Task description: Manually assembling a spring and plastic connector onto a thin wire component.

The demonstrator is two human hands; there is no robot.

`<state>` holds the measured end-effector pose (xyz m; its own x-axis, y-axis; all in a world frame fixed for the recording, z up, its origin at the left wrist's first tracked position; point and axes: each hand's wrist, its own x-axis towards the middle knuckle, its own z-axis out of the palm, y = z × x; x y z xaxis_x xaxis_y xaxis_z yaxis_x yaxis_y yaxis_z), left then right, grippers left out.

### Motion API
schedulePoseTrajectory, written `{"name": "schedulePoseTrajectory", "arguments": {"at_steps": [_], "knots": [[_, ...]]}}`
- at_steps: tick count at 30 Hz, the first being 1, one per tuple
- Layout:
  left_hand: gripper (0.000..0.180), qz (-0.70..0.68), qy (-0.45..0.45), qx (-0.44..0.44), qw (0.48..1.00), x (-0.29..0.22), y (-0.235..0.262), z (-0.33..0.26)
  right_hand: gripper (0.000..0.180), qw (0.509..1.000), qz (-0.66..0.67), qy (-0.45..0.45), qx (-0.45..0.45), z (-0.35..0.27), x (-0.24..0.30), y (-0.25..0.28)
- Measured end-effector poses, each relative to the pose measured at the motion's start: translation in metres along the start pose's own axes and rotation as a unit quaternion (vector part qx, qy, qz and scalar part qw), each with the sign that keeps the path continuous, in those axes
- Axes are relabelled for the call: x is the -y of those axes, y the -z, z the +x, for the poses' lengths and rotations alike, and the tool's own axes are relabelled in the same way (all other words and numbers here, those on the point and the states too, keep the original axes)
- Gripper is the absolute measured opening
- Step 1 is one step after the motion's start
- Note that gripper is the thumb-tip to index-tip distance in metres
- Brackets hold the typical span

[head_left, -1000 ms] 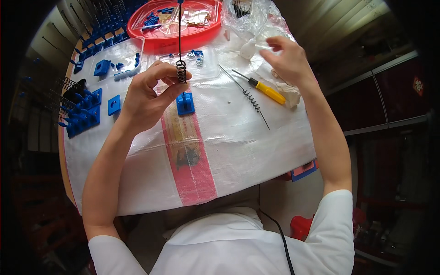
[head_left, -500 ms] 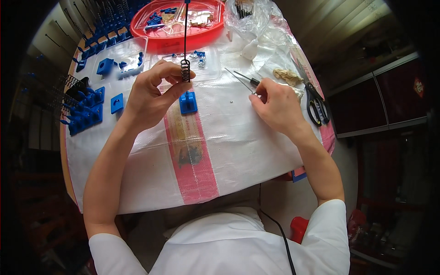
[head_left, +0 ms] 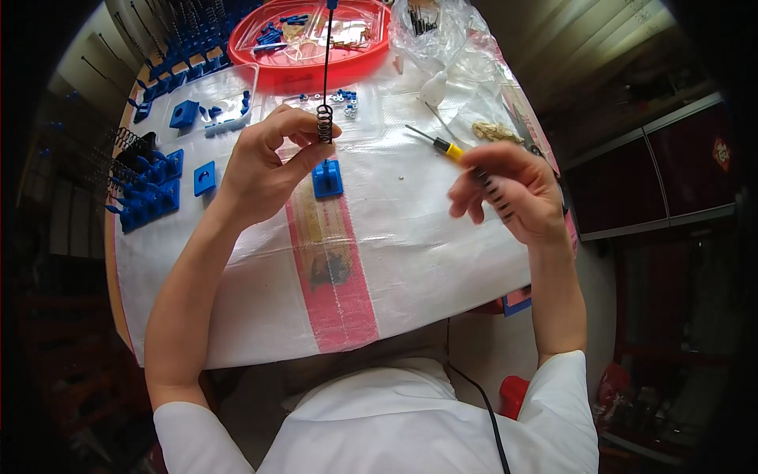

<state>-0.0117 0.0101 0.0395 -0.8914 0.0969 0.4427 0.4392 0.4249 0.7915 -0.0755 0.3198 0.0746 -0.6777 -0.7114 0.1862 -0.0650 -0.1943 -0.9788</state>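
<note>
My left hand (head_left: 264, 162) pinches a thin black rod with a coiled spring (head_left: 324, 122) at its lower end, held upright above a small blue plastic block (head_left: 327, 178) on the white table cover. My right hand (head_left: 509, 189) is raised over the right side of the table and grips a yellow-handled screwdriver (head_left: 450, 148), whose metal tip points up-left. The two hands are apart, with the blue block between them.
A red tray (head_left: 304, 67) of small parts stands at the back. Clear plastic trays (head_left: 213, 99) and several blue blocks (head_left: 150, 197) with springs lie at the left. Plastic bags (head_left: 446, 39) and scissors sit at the back right. A pink stripe (head_left: 332, 268) runs down the cover.
My right hand came back from the bags at the back right, picked the screwdriver off the table and lifted it. My left hand kept holding the rod and spring.
</note>
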Motion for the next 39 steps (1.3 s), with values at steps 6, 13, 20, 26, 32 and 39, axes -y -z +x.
{"name": "schedulePoseTrajectory", "arguments": {"at_steps": [6, 13, 20, 26, 32, 39], "knots": [[0.016, -0.001, -0.005, -0.007, 1.0, 0.0, -0.001, 0.0, 0.017, 0.996, -0.006, 0.078, -0.048, 0.031, 0.001, -0.004], [0.019, 0.007, -0.004, -0.005, 1.0, 0.002, 0.001, -0.001, 0.01, 0.991, -0.021, 0.128, -0.02, 0.065, -0.011, -0.025], [0.017, 0.009, -0.03, -0.012, 0.999, 0.004, 0.0, 0.0, 0.015, 0.985, -0.13, 0.112, -0.002, 0.048, -0.029, -0.029], [0.017, 0.006, -0.02, -0.007, 1.0, 0.002, 0.0, 0.0, 0.013, 0.988, -0.108, 0.112, -0.009, 0.046, -0.035, -0.031], [0.016, 0.002, -0.021, -0.008, 1.0, 0.003, 0.001, 0.0, 0.016, 0.988, -0.113, 0.101, -0.036, 0.046, -0.036, -0.037], [0.016, 0.002, -0.026, -0.007, 1.0, 0.004, 0.0, 0.0, 0.016, 0.985, -0.124, 0.117, -0.024, 0.046, -0.042, -0.039]]}}
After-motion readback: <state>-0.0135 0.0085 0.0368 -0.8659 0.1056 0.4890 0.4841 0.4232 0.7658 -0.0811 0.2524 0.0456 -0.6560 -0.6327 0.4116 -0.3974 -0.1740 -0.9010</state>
